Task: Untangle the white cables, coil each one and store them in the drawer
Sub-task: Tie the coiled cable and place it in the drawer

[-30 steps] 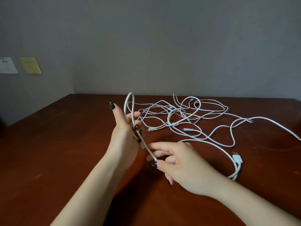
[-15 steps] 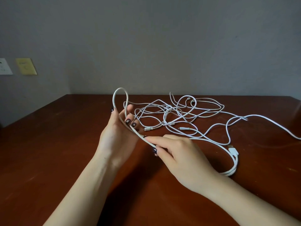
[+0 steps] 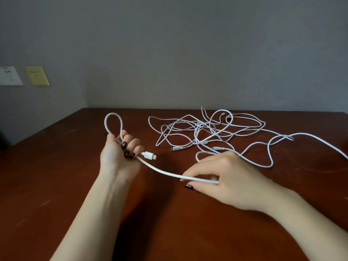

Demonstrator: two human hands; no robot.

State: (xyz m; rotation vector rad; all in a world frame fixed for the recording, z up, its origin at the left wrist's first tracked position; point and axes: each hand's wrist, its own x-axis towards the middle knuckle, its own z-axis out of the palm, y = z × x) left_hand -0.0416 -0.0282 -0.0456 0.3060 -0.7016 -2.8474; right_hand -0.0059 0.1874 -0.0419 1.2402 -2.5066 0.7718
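Gripping one looped cable point(image 3: 165, 172) (plug point(image 3: 149, 155) protruding), left grip point(image 3: 120, 153) clenches, right grip point(image 3: 226, 178) pinches.

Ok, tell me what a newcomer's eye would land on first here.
First the two hands at the centre: the left hand grips a thick white cable, one loop standing above the fist and its white plug poking out, while the right hand pinches the same cable further along. Behind them, a tangle of thin white cables sprawls over the far right of the dark reddish-brown wooden table.
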